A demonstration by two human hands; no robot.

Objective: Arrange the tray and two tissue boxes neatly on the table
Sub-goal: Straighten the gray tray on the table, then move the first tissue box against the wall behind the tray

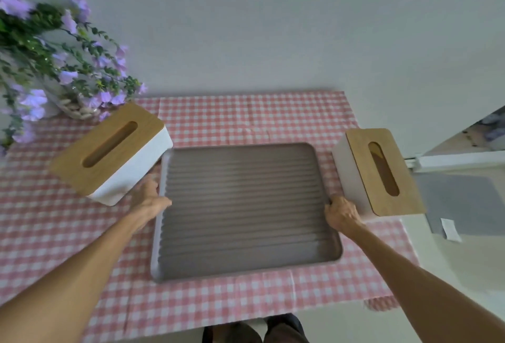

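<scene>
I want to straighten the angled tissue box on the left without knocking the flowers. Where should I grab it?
Probably grip the left tissue box across its two long white side walls, coming from above on the near end. The wooden lid is flat and wide with only a slot, so it offers no hold, and the flowers crowd its far end.

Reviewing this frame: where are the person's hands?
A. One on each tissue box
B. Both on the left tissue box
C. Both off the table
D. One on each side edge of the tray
D: the left hand grips the left rim of the tray and the right hand grips its right rim, with a tissue box beside each.
</scene>
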